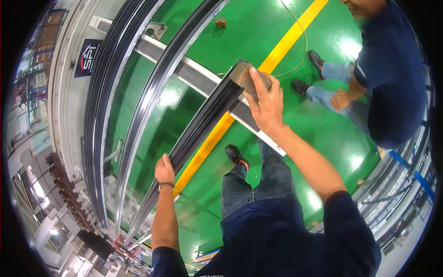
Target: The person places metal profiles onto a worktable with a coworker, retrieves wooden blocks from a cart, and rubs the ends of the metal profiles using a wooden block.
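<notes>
A long dark profile (203,115) with grooves along its length runs slantwise in front of me, resting across a metal support arm (196,78). My left hand (164,171) is closed round its edge at the lower left, the thumb up along the side. At the profile's far end my right hand (265,99) grips a brown block (244,78), perhaps wooden, against the end. The fingers lie over the block's top and side, and the palm hides part of it. Whether the block is fixed to the profile I cannot tell.
Two more long profiles, one silvery (150,104) and one black (102,92), lie beyond on the left. A co-worker (392,74) sits or crouches at the right. A hose (305,41) and a small brown block (221,22) lie on the green floor (258,23).
</notes>
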The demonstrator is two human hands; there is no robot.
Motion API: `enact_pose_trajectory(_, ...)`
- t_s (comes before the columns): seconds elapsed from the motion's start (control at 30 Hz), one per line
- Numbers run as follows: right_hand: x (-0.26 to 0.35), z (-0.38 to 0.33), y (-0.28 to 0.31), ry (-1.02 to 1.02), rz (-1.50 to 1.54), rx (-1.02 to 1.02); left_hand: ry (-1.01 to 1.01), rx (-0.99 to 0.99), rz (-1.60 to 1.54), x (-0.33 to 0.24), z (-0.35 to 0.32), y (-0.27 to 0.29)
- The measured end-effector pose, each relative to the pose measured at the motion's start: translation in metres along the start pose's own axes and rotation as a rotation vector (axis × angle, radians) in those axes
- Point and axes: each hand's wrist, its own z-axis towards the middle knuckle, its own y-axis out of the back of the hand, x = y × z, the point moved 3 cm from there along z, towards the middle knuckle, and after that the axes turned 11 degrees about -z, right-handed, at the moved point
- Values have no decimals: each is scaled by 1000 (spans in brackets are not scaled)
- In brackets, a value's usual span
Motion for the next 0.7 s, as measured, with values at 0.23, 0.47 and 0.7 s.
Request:
enact_pose_trajectory(0.23, 71, -78, -22, 37, 26, 22, -58, -67, 7, 73, -17, 17)
enact_pose_trajectory(0.47, 127, -135, -47, 127, 35, -173, -46, -22, 36, 77, -17, 14)
enact_pose_trajectory(0.7, 158, -139, -48, 140, 149, -161, -30, -61, 28, 78, -12, 24)
